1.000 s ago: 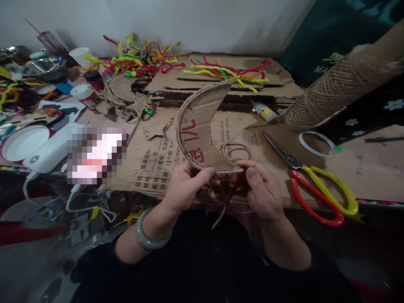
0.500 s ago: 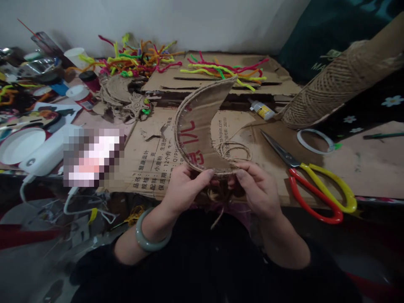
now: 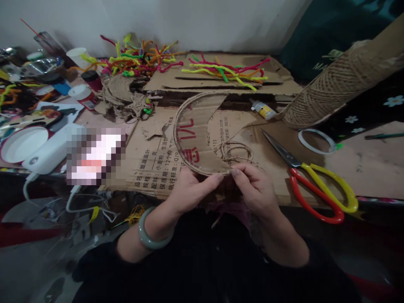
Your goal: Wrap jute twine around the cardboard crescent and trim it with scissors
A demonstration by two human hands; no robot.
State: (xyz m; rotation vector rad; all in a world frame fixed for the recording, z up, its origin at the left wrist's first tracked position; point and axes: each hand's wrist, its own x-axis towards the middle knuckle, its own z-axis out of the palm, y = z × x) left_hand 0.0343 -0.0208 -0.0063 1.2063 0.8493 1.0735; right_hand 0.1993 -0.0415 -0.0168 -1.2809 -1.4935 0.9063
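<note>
A crescent moon cut from brown cardboard [image 3: 197, 130], with red printing, is held above the work surface; twine [image 3: 178, 120] runs along its outer curved edge. My left hand [image 3: 192, 189] grips the lower edge, thumb on top and fingers underneath. At the crescent's lower right tip, my right hand [image 3: 254, 185] pinches the edge and the twine there. Loose loops of twine [image 3: 241, 151] lie just behind my right hand, and a strand leads back toward the large twine spool [image 3: 341, 86]. The undersides of both hands are hidden.
Scissors [image 3: 303, 168] with red and yellow handles lie at right, near a white ring [image 3: 317, 141] and a glue bottle [image 3: 263, 109]. Colourful pipe cleaners [image 3: 227, 69] lie at the back. Twine-covered shapes [image 3: 126, 99] and a phone [image 3: 97, 155] are at left.
The crescent has tilted flatter, its upper tip now lower and further left. My right hand has shifted slightly left along the edge. The view has moved a little.
</note>
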